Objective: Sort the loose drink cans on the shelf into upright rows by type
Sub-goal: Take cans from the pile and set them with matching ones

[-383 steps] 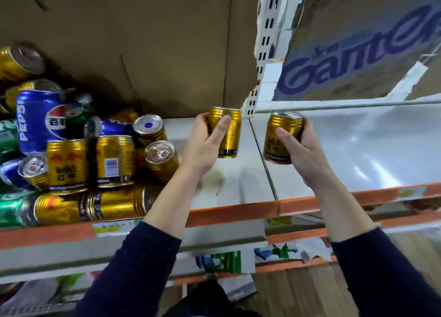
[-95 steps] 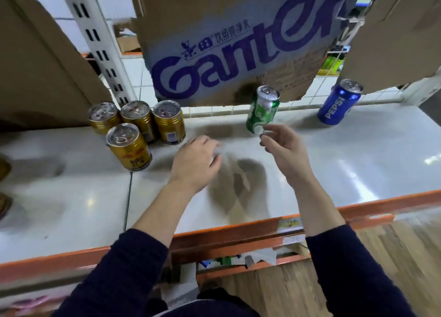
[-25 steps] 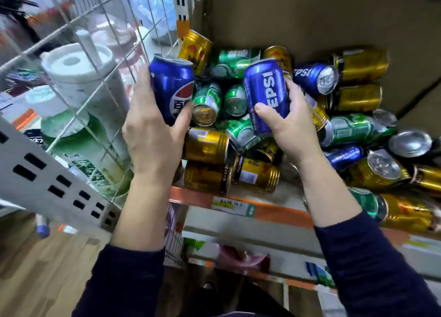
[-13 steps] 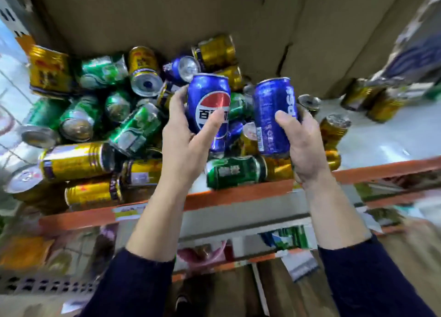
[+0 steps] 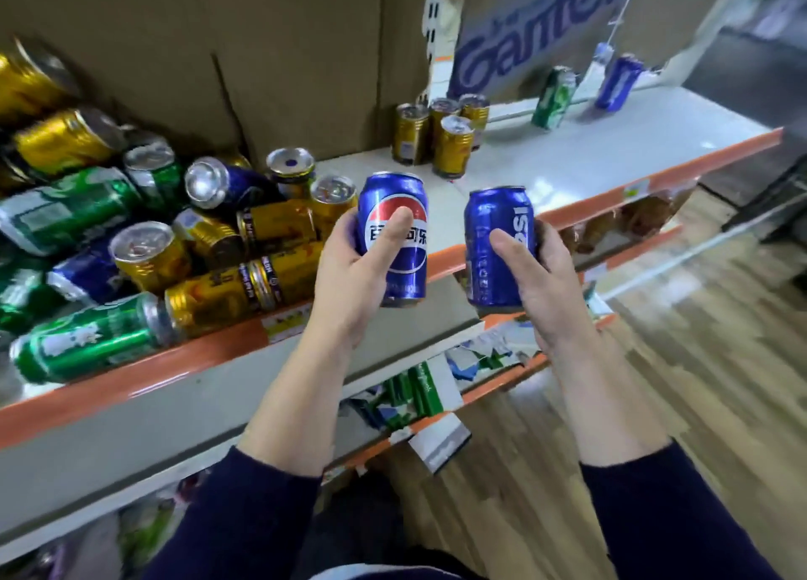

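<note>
My left hand grips an upright blue Pepsi can, its logo facing me. My right hand grips a second blue Pepsi can, also upright. Both cans hang in front of the shelf's orange front edge. A jumbled pile of gold, green and blue cans lies on the left of the shelf. Several gold cans stand upright together mid-shelf. Further right stand one green can and one blue Pepsi can, both near the back.
Brown cardboard backs the left shelf section, and a Ganten-printed carton hangs behind the right one. A white slotted upright divides them. A lower shelf holds packets. Wooden floor lies to the right.
Both hands have drawn the two Pepsi cans out of the pile and rightward, in front of the shelf edge. The view has swung right, bringing the upright gold, green and blue cans into sight.
</note>
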`<move>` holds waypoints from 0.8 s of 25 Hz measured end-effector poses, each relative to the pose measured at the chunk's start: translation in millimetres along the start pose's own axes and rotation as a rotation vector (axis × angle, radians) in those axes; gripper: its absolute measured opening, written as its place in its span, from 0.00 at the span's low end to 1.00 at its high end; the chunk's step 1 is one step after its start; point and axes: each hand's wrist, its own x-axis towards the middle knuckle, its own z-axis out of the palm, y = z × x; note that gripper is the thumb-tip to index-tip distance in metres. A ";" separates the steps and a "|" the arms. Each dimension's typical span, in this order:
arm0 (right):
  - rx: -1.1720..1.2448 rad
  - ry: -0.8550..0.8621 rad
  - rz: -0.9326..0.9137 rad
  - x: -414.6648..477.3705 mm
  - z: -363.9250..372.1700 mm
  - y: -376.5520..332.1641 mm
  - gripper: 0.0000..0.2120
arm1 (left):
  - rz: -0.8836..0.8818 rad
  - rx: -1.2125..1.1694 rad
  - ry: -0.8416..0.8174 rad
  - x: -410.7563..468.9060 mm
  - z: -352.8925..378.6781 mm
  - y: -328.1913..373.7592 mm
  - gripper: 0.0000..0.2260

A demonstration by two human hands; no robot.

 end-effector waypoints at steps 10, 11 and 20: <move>0.033 0.130 0.050 104.7 -116.0 18.8 0.24 | -0.064 0.024 -0.099 102.8 134.1 -48.2 0.26; 0.028 0.135 0.052 120.1 -126.1 17.6 0.23 | -0.069 0.034 -0.107 117.1 148.3 -49.5 0.28; 0.032 0.193 0.051 230.6 -219.5 18.3 0.22 | -0.040 0.131 -0.196 207.6 269.3 -67.9 0.15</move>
